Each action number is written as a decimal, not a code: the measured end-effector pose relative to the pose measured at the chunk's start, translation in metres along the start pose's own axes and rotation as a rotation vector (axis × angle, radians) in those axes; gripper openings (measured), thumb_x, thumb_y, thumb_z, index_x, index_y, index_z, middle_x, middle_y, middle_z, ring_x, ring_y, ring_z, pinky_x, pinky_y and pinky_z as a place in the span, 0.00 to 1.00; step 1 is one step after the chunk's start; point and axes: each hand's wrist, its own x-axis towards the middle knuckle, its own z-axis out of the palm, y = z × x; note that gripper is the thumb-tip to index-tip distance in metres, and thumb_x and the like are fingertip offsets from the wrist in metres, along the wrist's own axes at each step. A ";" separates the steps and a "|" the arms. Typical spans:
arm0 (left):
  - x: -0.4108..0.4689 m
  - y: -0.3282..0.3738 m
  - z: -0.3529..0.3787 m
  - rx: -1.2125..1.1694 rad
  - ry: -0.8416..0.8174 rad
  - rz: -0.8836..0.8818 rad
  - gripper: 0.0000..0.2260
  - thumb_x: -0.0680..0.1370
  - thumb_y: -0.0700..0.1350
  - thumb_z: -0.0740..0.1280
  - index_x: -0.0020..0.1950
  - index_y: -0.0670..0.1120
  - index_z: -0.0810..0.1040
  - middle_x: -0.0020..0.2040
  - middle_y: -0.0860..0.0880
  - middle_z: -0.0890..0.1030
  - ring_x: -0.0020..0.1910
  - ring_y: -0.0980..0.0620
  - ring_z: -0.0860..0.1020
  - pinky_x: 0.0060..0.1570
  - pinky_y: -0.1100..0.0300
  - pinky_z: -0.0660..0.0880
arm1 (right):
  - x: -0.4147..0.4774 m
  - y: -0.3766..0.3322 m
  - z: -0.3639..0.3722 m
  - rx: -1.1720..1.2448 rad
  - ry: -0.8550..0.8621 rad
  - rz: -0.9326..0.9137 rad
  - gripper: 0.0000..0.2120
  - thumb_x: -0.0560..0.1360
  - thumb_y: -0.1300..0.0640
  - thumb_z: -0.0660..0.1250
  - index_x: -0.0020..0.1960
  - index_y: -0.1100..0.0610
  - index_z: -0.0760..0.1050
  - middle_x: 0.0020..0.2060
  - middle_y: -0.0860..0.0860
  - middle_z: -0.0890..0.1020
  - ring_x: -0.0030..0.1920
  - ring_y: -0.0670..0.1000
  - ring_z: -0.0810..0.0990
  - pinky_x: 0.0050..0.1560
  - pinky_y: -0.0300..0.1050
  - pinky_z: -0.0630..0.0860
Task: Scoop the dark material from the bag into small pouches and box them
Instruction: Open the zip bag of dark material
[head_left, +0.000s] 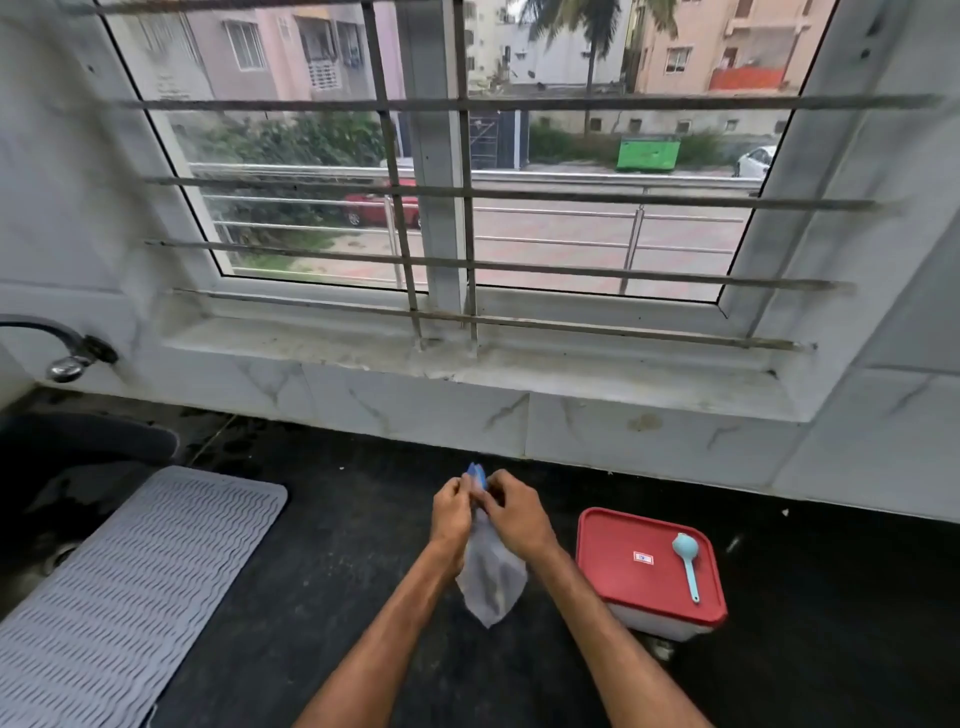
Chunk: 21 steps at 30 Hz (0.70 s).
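The only label in sight is a small white sticker with red and blue marks on the red lid of a box, too small to read. The box has pale, whitish sides and stands on the black table to the right of the person's arms. A light blue scoop lies on the lid near its right edge, bowl toward the window and handle pointing back toward the person. Both hands meet above the table, in front of the window sill. The left hand and the right hand are each closed in a pinch on the top of a small, cloudy see-through pouch, which hangs down between the wrists with its lower tip above the table. A blue strip at the pouch's mouth shows just above the fingertips. What is inside the pouch cannot be made out; its lower half looks a bit darker and greyish. To the left a grey ribbed mat lies on the table, beside a sink whose tap juts from the wall. Behind the table is a barred window looking onto a street.
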 end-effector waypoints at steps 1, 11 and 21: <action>-0.002 0.000 0.000 -0.014 -0.010 0.001 0.16 0.83 0.46 0.59 0.51 0.34 0.78 0.43 0.37 0.79 0.42 0.44 0.77 0.48 0.45 0.77 | 0.000 0.001 -0.002 -0.027 0.043 0.010 0.09 0.80 0.51 0.66 0.41 0.48 0.73 0.35 0.45 0.79 0.35 0.43 0.77 0.36 0.39 0.73; -0.037 -0.003 -0.014 0.374 0.083 0.435 0.06 0.83 0.50 0.61 0.49 0.52 0.76 0.42 0.55 0.81 0.40 0.55 0.80 0.39 0.59 0.78 | -0.004 -0.013 -0.021 0.730 -0.083 0.496 0.16 0.81 0.63 0.57 0.37 0.60 0.76 0.31 0.54 0.78 0.30 0.50 0.75 0.32 0.41 0.73; -0.044 0.013 -0.019 0.763 0.206 0.558 0.12 0.81 0.47 0.61 0.39 0.46 0.75 0.39 0.51 0.77 0.36 0.53 0.77 0.37 0.54 0.78 | -0.020 -0.004 -0.015 0.022 -0.001 0.032 0.14 0.80 0.43 0.62 0.52 0.53 0.75 0.47 0.48 0.77 0.46 0.45 0.76 0.51 0.48 0.77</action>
